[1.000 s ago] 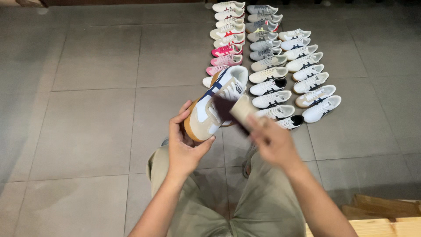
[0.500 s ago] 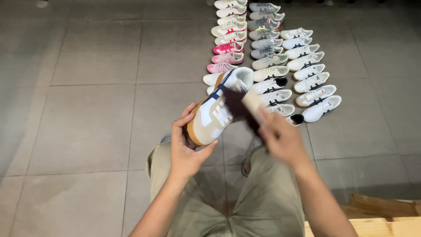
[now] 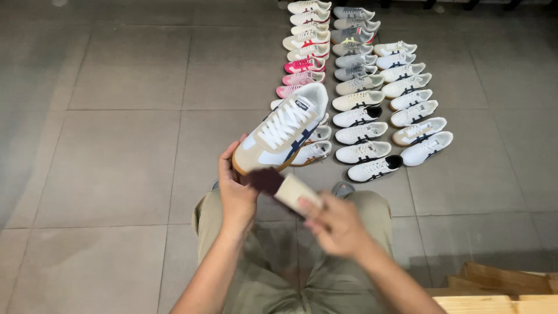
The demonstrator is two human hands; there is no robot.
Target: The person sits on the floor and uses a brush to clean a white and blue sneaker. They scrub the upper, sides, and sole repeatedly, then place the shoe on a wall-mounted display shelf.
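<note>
The only label in view is a small white tongue label [image 3: 303, 105] with dark print, sewn at the top of the tongue of the white sneaker [image 3: 283, 129] raised above the floor. There are no packages, signs or screens.

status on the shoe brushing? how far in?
Done: cannot tell; three rows of shoes stand lined up on the floor, and none shows whether it has been brushed. In hand: left hand holds a white and tan sneaker by the toe, right hand holds a brush with its bristles at the toe. Left: unclear how many.
</note>
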